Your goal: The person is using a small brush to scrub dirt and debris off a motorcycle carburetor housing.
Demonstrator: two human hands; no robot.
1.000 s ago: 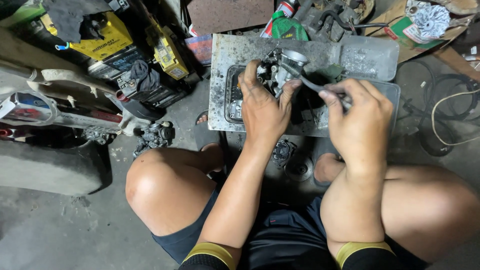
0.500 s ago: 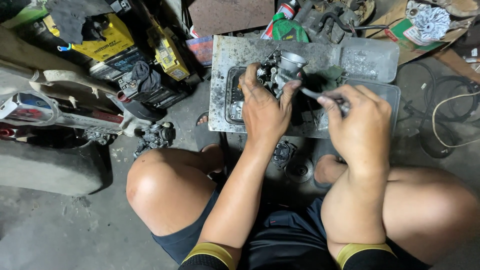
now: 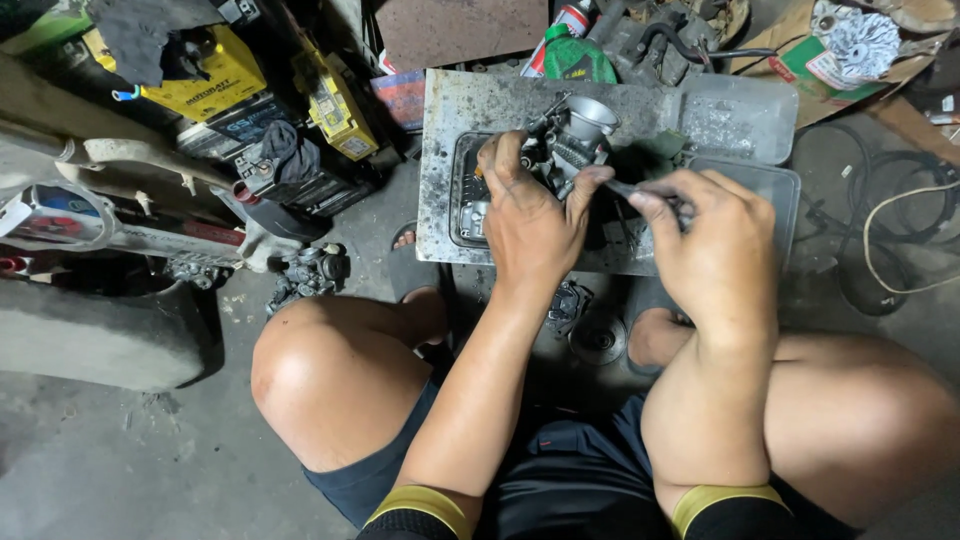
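1. Head view: my left hand [image 3: 528, 225] grips the grey metal carburetor [image 3: 572, 143], fingers closed around its body, holding it above the stained metal tray [image 3: 450, 95].
2. My right hand [image 3: 718, 250] is closed on a thin dark tool [image 3: 630, 190], tip touching the carburetor's side.
3. A yellow battery [image 3: 205, 75] stands well apart, upper left.

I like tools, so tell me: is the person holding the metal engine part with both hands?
No, only the left hand grips the metal engine part; the right hand holds a thin tool against it.
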